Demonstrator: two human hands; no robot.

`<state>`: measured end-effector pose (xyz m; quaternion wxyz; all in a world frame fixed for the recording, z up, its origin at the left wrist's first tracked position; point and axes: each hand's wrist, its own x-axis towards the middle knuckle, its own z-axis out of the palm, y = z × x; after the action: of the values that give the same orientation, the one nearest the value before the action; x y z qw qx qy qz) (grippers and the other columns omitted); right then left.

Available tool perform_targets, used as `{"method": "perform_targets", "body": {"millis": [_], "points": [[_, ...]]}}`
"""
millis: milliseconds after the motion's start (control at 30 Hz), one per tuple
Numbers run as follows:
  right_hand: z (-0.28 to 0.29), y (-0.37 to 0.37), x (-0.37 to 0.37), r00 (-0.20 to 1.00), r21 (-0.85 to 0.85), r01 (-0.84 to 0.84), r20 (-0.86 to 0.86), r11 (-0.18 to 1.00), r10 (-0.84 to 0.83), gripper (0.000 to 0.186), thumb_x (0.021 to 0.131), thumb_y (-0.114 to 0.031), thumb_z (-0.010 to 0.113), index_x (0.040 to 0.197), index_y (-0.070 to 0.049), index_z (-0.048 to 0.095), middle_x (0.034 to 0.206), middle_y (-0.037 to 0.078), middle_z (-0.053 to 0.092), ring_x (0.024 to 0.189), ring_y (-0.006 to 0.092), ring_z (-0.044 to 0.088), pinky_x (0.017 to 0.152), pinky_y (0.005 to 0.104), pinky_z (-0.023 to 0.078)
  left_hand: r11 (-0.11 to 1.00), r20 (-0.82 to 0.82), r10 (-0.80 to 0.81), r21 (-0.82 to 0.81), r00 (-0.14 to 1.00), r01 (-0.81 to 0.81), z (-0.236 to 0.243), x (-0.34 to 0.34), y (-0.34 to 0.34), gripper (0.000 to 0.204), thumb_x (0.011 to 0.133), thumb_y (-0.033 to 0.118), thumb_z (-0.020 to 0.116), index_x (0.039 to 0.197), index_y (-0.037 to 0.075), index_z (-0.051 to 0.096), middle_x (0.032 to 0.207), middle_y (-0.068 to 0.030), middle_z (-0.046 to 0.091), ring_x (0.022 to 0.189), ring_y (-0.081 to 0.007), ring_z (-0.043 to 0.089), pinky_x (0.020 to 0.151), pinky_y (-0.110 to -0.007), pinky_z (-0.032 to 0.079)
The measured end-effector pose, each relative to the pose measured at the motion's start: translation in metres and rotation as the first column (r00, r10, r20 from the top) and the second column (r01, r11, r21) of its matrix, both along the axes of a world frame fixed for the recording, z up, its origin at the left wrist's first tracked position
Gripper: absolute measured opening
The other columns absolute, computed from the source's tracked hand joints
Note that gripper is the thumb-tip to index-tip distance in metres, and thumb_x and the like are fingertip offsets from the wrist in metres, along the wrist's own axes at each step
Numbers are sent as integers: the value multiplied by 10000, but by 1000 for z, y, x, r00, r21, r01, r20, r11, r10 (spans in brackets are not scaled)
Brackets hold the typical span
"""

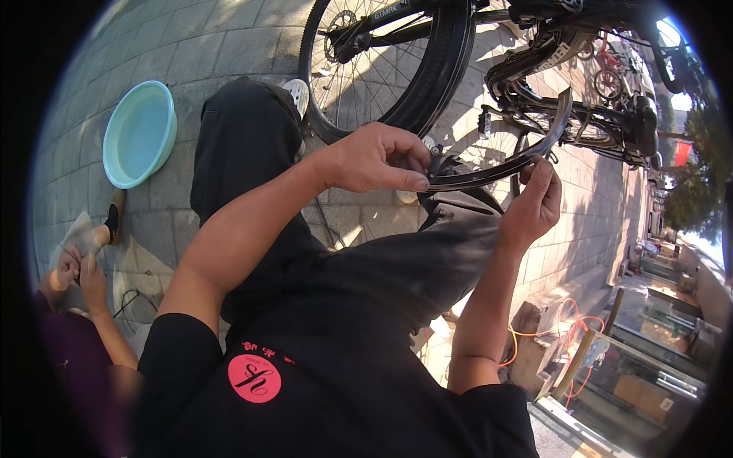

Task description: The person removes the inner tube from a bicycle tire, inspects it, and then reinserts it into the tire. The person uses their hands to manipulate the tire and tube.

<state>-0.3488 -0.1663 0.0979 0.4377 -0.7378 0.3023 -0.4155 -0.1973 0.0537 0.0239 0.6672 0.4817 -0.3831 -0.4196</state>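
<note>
above the dark trousers, between both hands, holding a curved black strip up in front of a bicycle, below and to the right of its nearest wheel in view.

on progress, judging by the present lie of things: strip already picked up and supported at two places; apparently not yet finished with, being neither laid down nor visibly fastened to the bicycle. left to do, by that reading: at least some further handling before letting go. cannot tell how much fitting or adjusting to count as complete from this single view.

with the left hand, gripping the left end, thumb laid along it and fingers curled round, closed rather than parted. just beside those fingertips, a small black fitting; cannot tell whether fixed or loose.

with the right hand, pinching farther along the curve from below, thumb and fingers together on it, leaving the upper right end free. cannot tell how firmly.

off to the left, well apart: a pale green basin and, lower down, a co-worker's hands.
</note>
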Motion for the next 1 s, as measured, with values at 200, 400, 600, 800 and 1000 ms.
{"method": "perform_targets", "body": {"millis": [200, 400, 600, 800, 1000], "points": [[-24, 24, -12, 879, 684, -471, 417, 557, 232, 661, 990, -326, 752, 1453, 42, 456, 1235, 181, 610, 1109, 291, 650, 926, 437, 555, 1000, 76, -2, 11, 997, 1, -3, -4, -10, 318, 889, 148, 878, 1133, 9, 729, 1015, -26, 732, 946, -101, 670, 875, -277, 528], [-33, 39, 10, 952, 563, -250, 291, 788, 95, 595, 901, -103, 821, 1381, 72, 515, 975, 44, 635, 806, 102, 602, 721, 252, 499, 996, 181, -14, 85, 983, -2, 2, -8, -13, 292, 911, 80, 841, 1159, -5, 712, 1070, -26, 691, 1002, -115, 653, 919, -289, 530], [-18, 51, 0, 949, 323, -273, 243, 906, 199, 590, 899, -16, 781, 1392, 50, 464, 882, -19, 562, 750, 35, 544, 647, 197, 457, 999, 39, -47, 14, 998, 47, -6, -1, -13, 284, 949, 46, 784, 1216, -7, 707, 1136, -59, 699, 1059, -154, 664, 939, -316, 548], [-22, 55, -4, 942, 169, -257, 264, 951, 208, 579, 872, -16, 804, 1355, 10, 487, 848, -35, 565, 730, 29, 557, 653, 204, 475, 993, -46, -55, 103, 997, 59, -4, -1, -13, 336, 929, 39, 801, 1243, -12, 690, 1160, -65, 706, 1064, -146, 668, 942, -299, 551], [-27, 55, -1, 948, 125, -261, 221, 957, 229, 567, 896, 32, 755, 1376, 51, 454, 822, -50, 509, 722, 17, 493, 691, 180, 430, 990, 1, -48, 136, 999, 47, -5, -2, -18, 387, 895, 33, 837, 1250, -15, 690, 1156, -50, 717, 1013, -122, 668, 914, -281, 555]]}}
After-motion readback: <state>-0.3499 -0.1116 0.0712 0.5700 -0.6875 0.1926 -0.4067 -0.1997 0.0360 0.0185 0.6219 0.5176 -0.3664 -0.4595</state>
